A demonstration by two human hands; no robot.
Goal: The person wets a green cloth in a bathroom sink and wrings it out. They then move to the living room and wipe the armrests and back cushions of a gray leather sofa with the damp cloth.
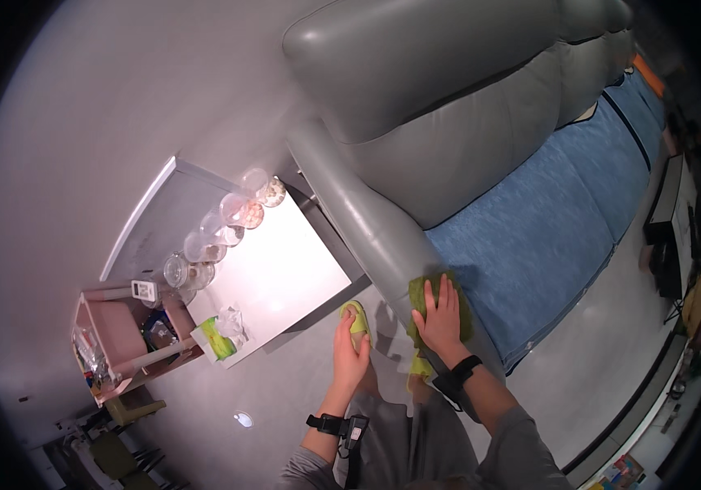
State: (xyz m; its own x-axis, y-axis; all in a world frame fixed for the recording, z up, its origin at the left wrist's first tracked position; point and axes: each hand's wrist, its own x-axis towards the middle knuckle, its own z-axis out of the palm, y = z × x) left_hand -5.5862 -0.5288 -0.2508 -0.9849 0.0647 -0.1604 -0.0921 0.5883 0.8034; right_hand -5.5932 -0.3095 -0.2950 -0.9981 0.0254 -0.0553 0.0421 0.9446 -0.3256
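My right hand (442,318) lies flat on a yellow-green cloth (466,312), pressing it against the front end of the grey sofa armrest (381,233). Its fingers point toward the sofa back, spread slightly over the cloth. Part of the cloth hangs over the armrest's edge beside the blue seat cover (534,226). To the left, my left hand (349,358) hovers above the floor with nothing in it, thumb apart from the fingers. Each wrist wears a black strap; the left one carries a small device (355,429).
A white side table (283,269) left of the sofa bears several clear jars (203,245) and a green tissue pack (219,338). Beyond it stands a pink storage cart (114,331). My feet wear yellow-green slippers (359,318). A low cabinet (669,202) is at far right.
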